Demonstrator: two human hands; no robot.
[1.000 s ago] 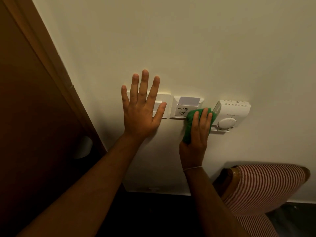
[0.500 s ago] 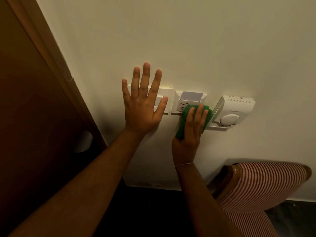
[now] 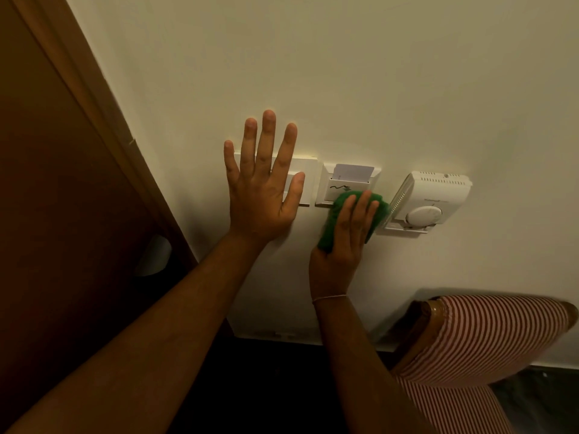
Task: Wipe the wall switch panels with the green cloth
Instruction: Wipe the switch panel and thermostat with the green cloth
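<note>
The left hand [image 3: 263, 186] is kept spread wide and flat, empty, over the light switch panel [image 3: 305, 180], as half a second ago. A white card [image 3: 352, 171] is seated in the key-card holder [image 3: 346, 186]. Since then the green cloth [image 3: 336, 217], pressed beneath the right hand [image 3: 343, 242], has been slid across that holder's lower right corner. The thermostat [image 3: 429, 202] lies just beside it.

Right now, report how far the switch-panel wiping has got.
Done: nothing shows as finished. In hand: the right hand presses the green cloth on the key-card panel. Left: the switch panel under the flat left hand; the thermostat, if included.
</note>
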